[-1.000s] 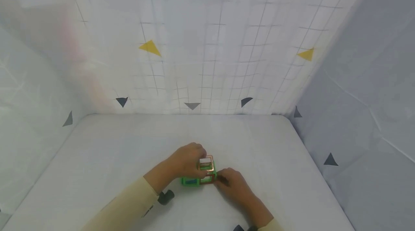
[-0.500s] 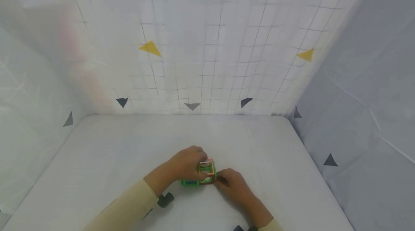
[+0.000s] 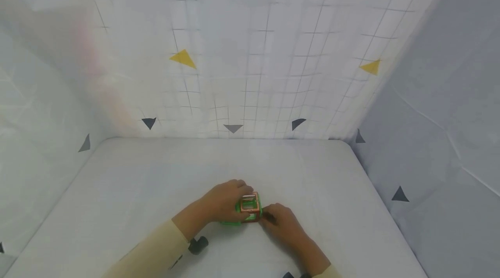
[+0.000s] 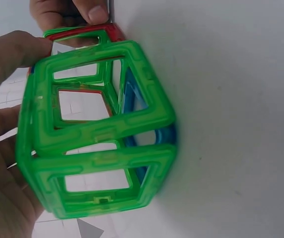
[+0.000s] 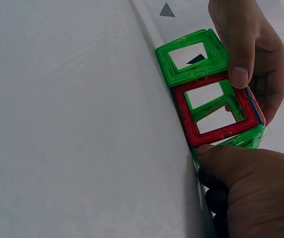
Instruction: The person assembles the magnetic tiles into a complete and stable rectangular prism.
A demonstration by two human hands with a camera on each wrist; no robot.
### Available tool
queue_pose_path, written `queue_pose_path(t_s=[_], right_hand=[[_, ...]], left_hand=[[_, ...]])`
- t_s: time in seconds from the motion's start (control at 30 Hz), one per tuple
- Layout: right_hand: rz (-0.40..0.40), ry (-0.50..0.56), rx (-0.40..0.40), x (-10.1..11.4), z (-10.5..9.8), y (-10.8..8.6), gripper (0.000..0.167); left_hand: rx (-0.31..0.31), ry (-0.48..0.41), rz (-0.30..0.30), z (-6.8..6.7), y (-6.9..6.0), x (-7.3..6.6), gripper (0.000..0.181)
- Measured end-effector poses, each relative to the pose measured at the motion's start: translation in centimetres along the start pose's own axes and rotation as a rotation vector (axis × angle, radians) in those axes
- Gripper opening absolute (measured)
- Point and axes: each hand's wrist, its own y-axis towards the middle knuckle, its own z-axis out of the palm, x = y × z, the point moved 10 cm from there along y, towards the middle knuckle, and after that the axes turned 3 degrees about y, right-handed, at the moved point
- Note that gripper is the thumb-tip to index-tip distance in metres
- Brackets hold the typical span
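Observation:
A small build of magnetic tiles stands on the white table, its square frames mostly green. In the head view an orange tile (image 3: 250,210) lies on top, where my left hand (image 3: 226,202) grips the build from the left, its thumb on the near side. A red tile (image 5: 187,116) forms one face in the right wrist view, beside a green tile (image 5: 168,63). My right hand (image 3: 284,226) pinches the build's low right corner with thumb and fingers. Blue tile (image 4: 166,135) parts show low down in the left wrist view. The left palm hides part of the build.
White table (image 3: 156,169) surface surrounds the build. A gridded white backdrop (image 3: 250,52) with yellow and dark triangles rises behind it, and sheet walls (image 3: 441,109) stand on both sides.
My left hand has shifted slightly nearer and rightward, and the orange tile has come down on top of the build. The right hand has stayed almost still at the corner.

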Motion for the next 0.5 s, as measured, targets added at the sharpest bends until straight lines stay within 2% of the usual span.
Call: queue_pose_path(t_s=[0.2,0.4,0.5], right_hand=[[0.002,-0.002,0.01,0.0,0.3,0.3,0.018],[0.008,-0.014,-0.001,-0.7,0.3,0.3,0.018],[0.032,-0.021,0.01,-1.0,0.2,0.2,0.021]], left_hand=[[-0.013,-0.011,-0.041,0.0,-0.8,0.3,0.066],[-0.117,0.01,-0.004,-0.4,-1.6,-0.2,0.063],[-0.155,0.005,-0.011,-0.4,-2.0,-0.2,0.063]])
